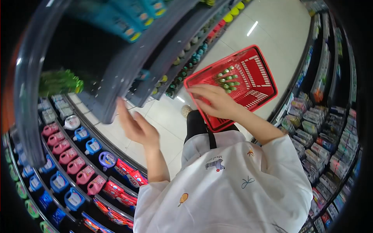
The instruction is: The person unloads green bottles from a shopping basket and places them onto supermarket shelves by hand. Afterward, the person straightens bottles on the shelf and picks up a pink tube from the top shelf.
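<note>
Red plastic made up the shopping basket, which I saw tilted above the pale floor tiles, on the right side of the body. A cluster of green items with pale round tops lay inside it, toward the back wall. The right hand was half open at the basket's left rim, fingers slightly bent and its forearm crossing over the near side; I could not tell whether the fingers gripped the plastic.

The left hand was blurred, its fingers stretched out together and the thumb held apart; it looked bare. Its fingertips were right by the front edge of a grey shelf, though I could not make out any contact. Beyond that edge, a green package lay in the dark bay, too blurred for me to identify.

Blue packages stood higher on the shelving. On the lower left shelves I had rows of pink jugs and blue jugs, with a purple jug near the front edge beside red packets. Stacked packets filled the racks at right.
</note>
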A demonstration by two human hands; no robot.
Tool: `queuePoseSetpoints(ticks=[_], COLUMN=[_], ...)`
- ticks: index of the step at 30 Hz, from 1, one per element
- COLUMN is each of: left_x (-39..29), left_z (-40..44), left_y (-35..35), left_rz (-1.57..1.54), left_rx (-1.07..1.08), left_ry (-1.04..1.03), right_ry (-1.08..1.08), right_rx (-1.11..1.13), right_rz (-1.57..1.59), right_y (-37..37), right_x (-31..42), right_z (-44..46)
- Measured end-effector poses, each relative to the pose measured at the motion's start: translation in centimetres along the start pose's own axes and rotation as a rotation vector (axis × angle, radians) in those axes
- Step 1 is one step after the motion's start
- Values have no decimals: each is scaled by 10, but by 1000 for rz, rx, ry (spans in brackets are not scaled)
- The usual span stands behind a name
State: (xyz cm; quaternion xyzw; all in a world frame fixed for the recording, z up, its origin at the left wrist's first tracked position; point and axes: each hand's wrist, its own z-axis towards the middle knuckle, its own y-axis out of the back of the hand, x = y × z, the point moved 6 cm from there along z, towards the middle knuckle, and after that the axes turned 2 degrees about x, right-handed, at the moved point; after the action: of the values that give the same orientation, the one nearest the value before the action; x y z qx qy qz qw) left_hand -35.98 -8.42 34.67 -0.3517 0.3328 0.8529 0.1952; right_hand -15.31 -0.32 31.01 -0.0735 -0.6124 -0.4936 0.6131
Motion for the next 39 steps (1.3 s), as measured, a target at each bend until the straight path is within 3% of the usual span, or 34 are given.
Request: queuePoseSetpoints(ticks=[2, 4, 6, 9, 11, 13, 17, 20, 25, 28, 33, 36, 37, 39], left_x=[-6, -12, -19, 4, 44, 75, 91, 104, 129, 128, 133, 121, 114, 100], left_z=[-48, -98, -144, -219, -277, -312, -323, -327, -344, -340, -352, -344, -338, -330], left_y=[-45, -99, -161, -257, -310, -341, -359, -367, -376, -376, -377, -372, -368, -353], left_rz=[33, -65, -177, -272, -208, 17, 172, 129, 236, 136, 93, 183, 136, 92], left_rx=[220, 431, 645, 1033, 1117, 1142, 962, 876, 944, 961, 956, 1002, 961, 988], left_ry=[46, 119, 128, 461, 504, 654, 882, 808, 812, 916, 792, 715, 678, 720], right_ry=[-246, -646, -719, -775, -780, -748, -1014, -1169, -1280, -1258, -1342, -1368, -1353, -1184], right_rx=[-7, 8, 49, 143, 218, 269, 375, 336, 172, 81, -85, 10, 139, 89], right_rz=[11, 15, -39, -126, -165, -212, -141, -18, 105, 201, 216, 151, 71, 17], right_y=[28, 51, 72, 70, 56, 32, -16, -45, -77, -96, -96, -95, -95, -90], right_x=[-75, -142, -188, -252, -290, -325, -372, -375, -366, -367, -367, -364, -360, -345], right_z=[-85, -165, -211, -247, -247, -250, -261, -271, -264, -265, -265, -267, -266, -260])
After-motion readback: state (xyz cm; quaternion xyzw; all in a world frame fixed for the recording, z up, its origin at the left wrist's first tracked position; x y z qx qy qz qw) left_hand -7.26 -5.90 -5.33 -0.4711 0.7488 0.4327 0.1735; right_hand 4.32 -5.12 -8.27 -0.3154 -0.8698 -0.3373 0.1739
